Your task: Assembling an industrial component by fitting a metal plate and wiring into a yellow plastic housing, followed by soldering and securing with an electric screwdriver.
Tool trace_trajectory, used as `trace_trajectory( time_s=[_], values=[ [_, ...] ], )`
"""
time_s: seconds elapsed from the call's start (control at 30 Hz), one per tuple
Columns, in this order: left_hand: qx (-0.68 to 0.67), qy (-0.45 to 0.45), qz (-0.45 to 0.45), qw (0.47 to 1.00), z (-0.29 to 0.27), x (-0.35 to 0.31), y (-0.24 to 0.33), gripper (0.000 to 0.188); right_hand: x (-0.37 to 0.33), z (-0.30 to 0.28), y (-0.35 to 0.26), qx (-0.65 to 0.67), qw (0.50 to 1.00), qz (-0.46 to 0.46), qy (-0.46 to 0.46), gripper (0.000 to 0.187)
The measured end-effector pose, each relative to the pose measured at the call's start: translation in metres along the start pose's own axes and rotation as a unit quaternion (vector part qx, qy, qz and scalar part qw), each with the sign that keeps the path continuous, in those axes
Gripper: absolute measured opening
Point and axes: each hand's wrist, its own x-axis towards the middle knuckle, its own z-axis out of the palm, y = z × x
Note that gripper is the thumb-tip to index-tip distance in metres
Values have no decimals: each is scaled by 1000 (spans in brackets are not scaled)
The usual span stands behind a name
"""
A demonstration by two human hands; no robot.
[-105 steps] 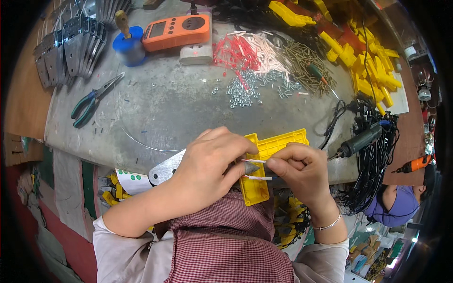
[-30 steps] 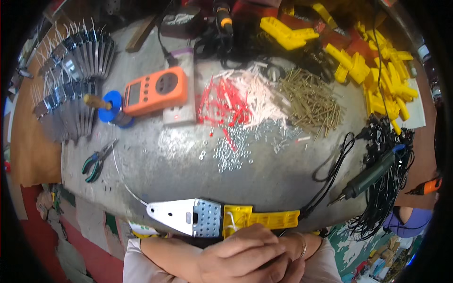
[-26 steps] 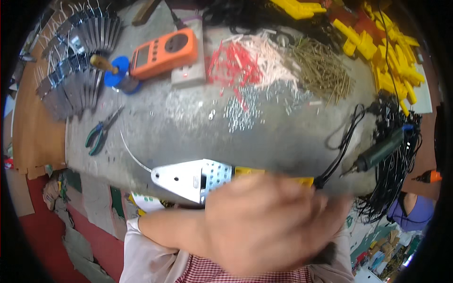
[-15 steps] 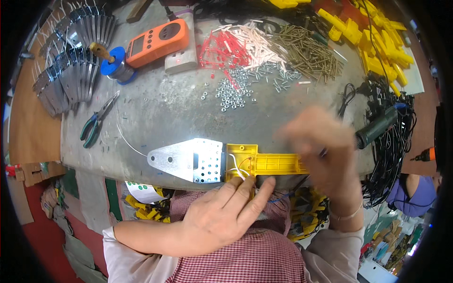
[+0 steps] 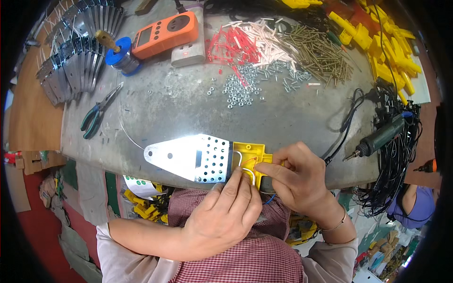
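A yellow plastic handle half (image 5: pixel 252 146) lies at the table's front edge, its inner side up, joined to a silvery perforated metal plate (image 5: pixel 181 158) with a tapering end. White wire (image 5: pixel 239 158) and a thin orange wire (image 5: pixel 249 162) run inside it. My left hand (image 5: pixel 224 214) holds the handle's near side, fingertips together over the wire; its thumb is hidden. From the right, my right hand (image 5: pixel 299 177) covers the handle's grip, fingers bent and pressed together at the wires. Whatever its fingertips pinch is too small to make out.
A green power screwdriver (image 5: pixel 380 137) lies right, beside black cables (image 5: pixel 394 174). Pliers (image 5: pixel 99 113), a solder spool (image 5: pixel 123 56) and an orange meter (image 5: pixel 165 35) sit left. Nuts (image 5: pixel 240 87), white sleeves (image 5: pixel 271 40), brass-coloured pins (image 5: pixel 318 54) and yellow handle parts (image 5: pixel 387 47) are piled farther back.
My right hand has come down and left from its blurred place near the screwdriver to the wires in the handle. My left fingers have drawn closer together. The view has shifted slightly.
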Motion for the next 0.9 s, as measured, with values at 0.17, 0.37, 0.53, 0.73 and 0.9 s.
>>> trace_trajectory(
  time_s=[0.17,0.37,0.53,0.73,0.9],
  values=[
    [10,-74,-8,997,-2,3,7,48,0,3,-1,13,999,12,29,33],
    [20,-22,16,999,6,7,4,27,0,-4,-2,-27,999,-13,-24,36],
    [51,-2,21,998,5,7,-1,24,-22,-58,-2,-52,993,71,72,47],
    [67,43,51,996,13,8,-7,23,-63,-73,19,-220,969,93,-58,42],
    [-14,83,71,994,6,13,-19,40,-74,-68,12,66,977,198,42,32]
  ],
)
